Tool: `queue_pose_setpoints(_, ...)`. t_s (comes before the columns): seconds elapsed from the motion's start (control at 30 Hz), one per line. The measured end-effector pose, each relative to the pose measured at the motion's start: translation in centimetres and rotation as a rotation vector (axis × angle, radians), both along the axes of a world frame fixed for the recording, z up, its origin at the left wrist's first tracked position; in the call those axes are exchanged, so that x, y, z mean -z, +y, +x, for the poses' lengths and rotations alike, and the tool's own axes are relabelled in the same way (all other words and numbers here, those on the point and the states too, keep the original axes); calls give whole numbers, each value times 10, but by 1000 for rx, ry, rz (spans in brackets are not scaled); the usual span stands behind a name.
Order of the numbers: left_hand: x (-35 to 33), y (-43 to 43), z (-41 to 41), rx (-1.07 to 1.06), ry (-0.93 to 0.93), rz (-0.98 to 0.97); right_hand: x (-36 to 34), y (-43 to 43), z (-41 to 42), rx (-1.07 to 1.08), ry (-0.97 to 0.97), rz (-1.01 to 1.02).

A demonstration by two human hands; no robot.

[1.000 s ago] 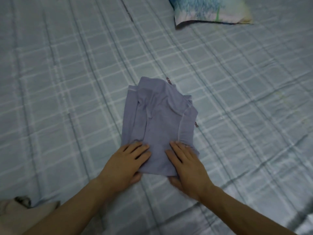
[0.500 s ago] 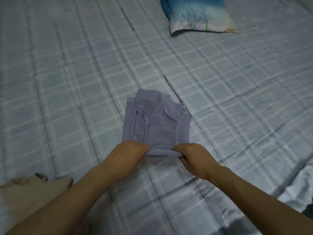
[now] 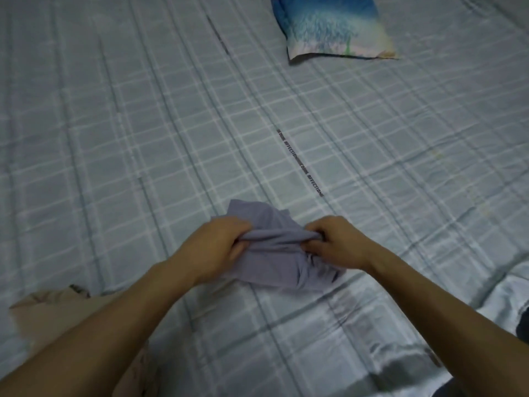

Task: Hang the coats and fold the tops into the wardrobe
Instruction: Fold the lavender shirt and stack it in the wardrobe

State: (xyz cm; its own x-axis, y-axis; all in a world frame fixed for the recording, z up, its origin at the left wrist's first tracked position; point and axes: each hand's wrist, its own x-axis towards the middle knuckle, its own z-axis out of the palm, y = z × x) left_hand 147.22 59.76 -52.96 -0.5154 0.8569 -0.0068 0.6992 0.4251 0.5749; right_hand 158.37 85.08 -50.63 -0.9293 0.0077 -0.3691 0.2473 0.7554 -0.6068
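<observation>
A pale blue-grey checked bedsheet (image 3: 137, 144) is covering the whole view, creasing toward the near right. A blue patterned pillow (image 3: 329, 27) is lying at the far right. A dark strip of lettering (image 3: 300, 163) is running diagonally across the middle. Dim light is falling throughout.

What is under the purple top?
The purple top lies on the checked bed sheet. Left hand and right hand grip its raised fold. Whatever is right beneath is covered by cloth.

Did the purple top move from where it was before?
Yes. The purple top slid toward the person: it covered the sheet's printed strip before and now lies clear of it.
</observation>
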Motion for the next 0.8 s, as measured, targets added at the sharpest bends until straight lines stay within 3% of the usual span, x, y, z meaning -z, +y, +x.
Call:
queue_pose_setpoints(0.17, 3, 28, -32, -187, 84, -85, 4, 2, -33, 194, 111, 141)
queue_pose_setpoints(0.23, 8, 34, -33, -271, 208, -121, 12, 1, -31, 277, 197, 265)
queue_pose_setpoints(0.37, 18, 36, -15, -251, 388, 25, 24, -14, -15, 243, 503, 349)
queue_pose_setpoints(0.47, 43, 38, 13, -76, 392, 23, 44, -36, -1, 34, 444, 290)
queue_pose_setpoints(0.57, 76, 34, 28, 72, 330, -194, 83, -53, 14, -68, 299, 295)
queue_pose_setpoints(0.7, 105, 17, 7, 41, 177, -277, 120, -34, 19, -83, 243, 314)
queue_pose_setpoints(0.8, 120, 12, -1, 46, 174, -317, 129, -24, 14, -107, 276, 314)
